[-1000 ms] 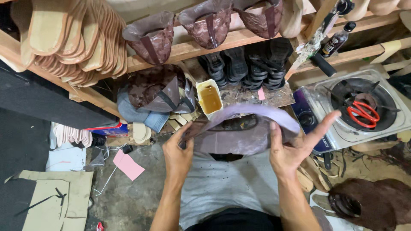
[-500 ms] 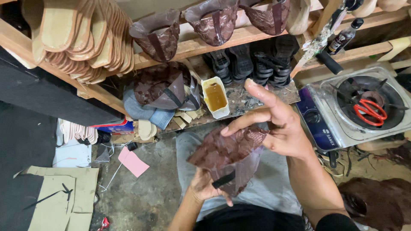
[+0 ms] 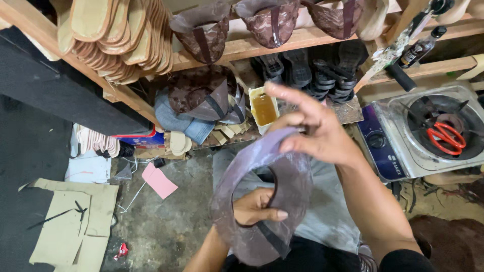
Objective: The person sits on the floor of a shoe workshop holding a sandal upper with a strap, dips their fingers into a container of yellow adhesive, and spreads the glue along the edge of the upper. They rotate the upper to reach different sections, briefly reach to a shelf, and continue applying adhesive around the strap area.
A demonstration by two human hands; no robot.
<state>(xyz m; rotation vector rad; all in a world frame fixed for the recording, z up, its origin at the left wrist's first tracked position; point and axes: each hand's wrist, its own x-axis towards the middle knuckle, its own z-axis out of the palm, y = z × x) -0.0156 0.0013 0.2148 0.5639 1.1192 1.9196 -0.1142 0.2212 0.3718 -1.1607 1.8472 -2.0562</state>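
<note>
A curved brown-purple shoe upper piece point(image 3: 262, 201) of thin leather-like material is held over my lap. My left hand point(image 3: 254, 206) sits inside its opening, thumb pressed on the inner edge. My right hand point(image 3: 315, 131) pinches the piece's top edge between thumb and fingers, with the index finger raised. Just beyond my right hand stands a small tub of amber glue point(image 3: 263, 108) on the low bench.
Wooden shelves point(image 3: 252, 48) carry stacked insoles point(image 3: 108, 35), lace-covered uppers point(image 3: 199, 32) and black heels point(image 3: 312, 70). A gas stove point(image 3: 403, 146) with red scissors point(image 3: 446, 136) stands at right. Cardboard patterns point(image 3: 70, 221) and a pink scrap point(image 3: 159, 180) lie on the concrete floor.
The piece was stretched wide between both hands, then gathered. Now my left hand is inside its loop and my right hand has risen to grip its top edge.
</note>
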